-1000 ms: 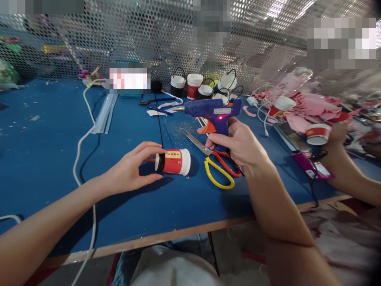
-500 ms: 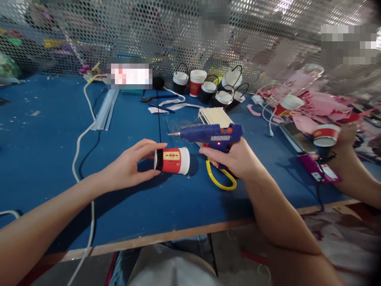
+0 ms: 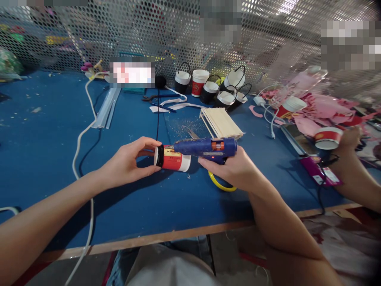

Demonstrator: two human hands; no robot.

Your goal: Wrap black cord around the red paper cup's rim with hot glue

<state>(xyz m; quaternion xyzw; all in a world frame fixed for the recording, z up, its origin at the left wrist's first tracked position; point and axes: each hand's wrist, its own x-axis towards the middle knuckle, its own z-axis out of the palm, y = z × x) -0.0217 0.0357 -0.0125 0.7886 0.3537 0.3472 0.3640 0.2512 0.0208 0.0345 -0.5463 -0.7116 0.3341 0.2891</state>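
Observation:
My left hand (image 3: pixel 131 161) grips a red and white paper cup (image 3: pixel 174 163) by one end, the cup lying on its side. Black yarn (image 3: pixel 160 156) is wound around that end, and a strand runs back to a dark yarn ball (image 3: pixel 161 82). In my right hand (image 3: pixel 235 169) is a blue glue gun (image 3: pixel 205 147) with a small red light lit. Its nozzle overlaps the cup beside the black band; whether it touches I cannot tell. Partly hidden beneath my right hand lie yellow-handled scissors (image 3: pixel 222 183).
Several cups with black handles (image 3: pixel 210 91) stand at the back by a perforated metal screen (image 3: pixel 172 31). Beyond the glue gun lies a bundle of wooden sticks (image 3: pixel 223 121). A white cable (image 3: pixel 77 147) crosses the left side. At right, another person's hand (image 3: pixel 351 139) is beside a cup.
My right hand has brought the glue gun down and left, so its nozzle now reaches the cup beside the black yarn. My left hand keeps its hold on the cup.

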